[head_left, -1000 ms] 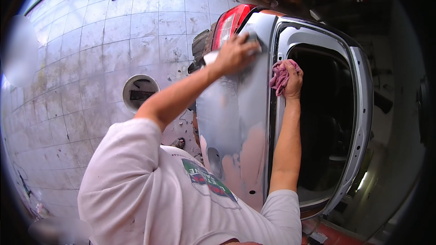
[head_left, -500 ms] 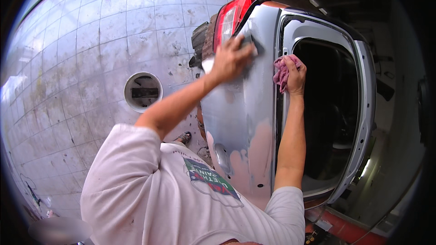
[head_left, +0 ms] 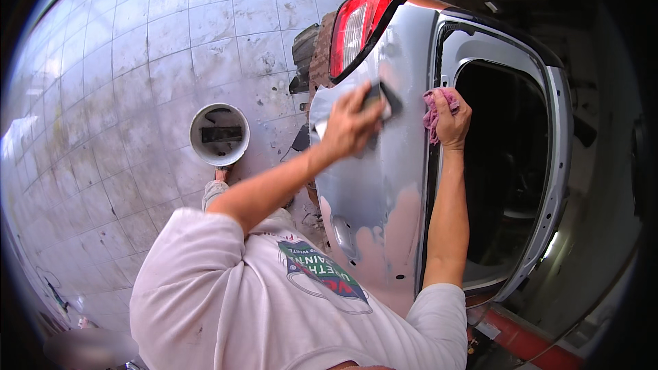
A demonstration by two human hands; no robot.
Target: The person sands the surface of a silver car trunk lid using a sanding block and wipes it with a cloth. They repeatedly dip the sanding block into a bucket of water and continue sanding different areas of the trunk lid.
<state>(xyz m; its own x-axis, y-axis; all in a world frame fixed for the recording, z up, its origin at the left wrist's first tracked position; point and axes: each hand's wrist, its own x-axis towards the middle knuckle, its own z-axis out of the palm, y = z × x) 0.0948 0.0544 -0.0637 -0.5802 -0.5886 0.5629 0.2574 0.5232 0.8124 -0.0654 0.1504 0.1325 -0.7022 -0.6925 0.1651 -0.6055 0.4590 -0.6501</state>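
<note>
My left hand (head_left: 351, 125) is closed round a dark sanding pad (head_left: 391, 101), pressed flat on the grey rear body panel (head_left: 373, 181) of a car. Motion smears the pad and fingers, so its exact make-up is hard to see. The panel's dull grey surface shows pinkish filler-like patches towards me. A bunched pink cloth (head_left: 432, 123) sits in the grip of my right hand (head_left: 455, 123), which rests at the edge of the rear opening beside the dark window (head_left: 504, 164). Just beyond my left hand is the red and clear tail light (head_left: 360, 27).
On the tiled floor (head_left: 123, 123) to the left stands a white bucket (head_left: 194, 147) with dark pieces inside. A foot shows right beside it. Dark broken-looking parts (head_left: 304, 58) lie by the car's corner. A red object (head_left: 524, 336) lies at lower right.
My left hand has slid the pad nearer to me, away from the tail light. A foot has come into view by the bucket. My right hand keeps the cloth at the opening's edge.
</note>
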